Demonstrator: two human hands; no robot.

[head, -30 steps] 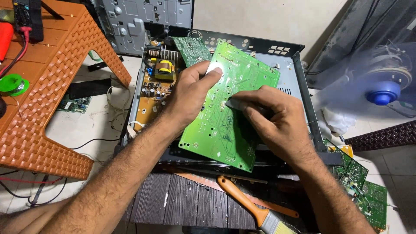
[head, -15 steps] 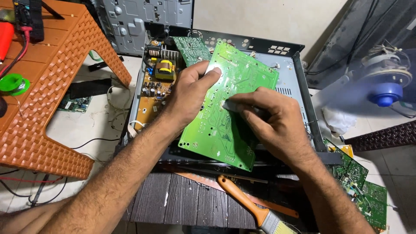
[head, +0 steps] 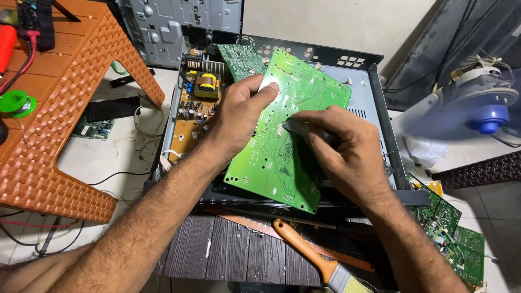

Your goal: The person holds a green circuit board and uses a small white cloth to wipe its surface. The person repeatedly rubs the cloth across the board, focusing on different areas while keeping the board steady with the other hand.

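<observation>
A large green circuit board is held solder side up, tilted over an open black metal chassis. My left hand grips the board's left edge, thumb on top near the upper corner. My right hand presses a small dark pad against the board's middle. Inside the chassis, a brown power board with a yellow transformer and a smaller green board show past my left hand.
An orange plastic stool stands at the left with a green solder spool on it. An orange-handled paintbrush lies on a dark slatted surface in front. More green boards lie at the right, a blue fan behind them.
My right hand and the dark pad have shifted slightly left and up across the board. My left hand keeps the same grip.
</observation>
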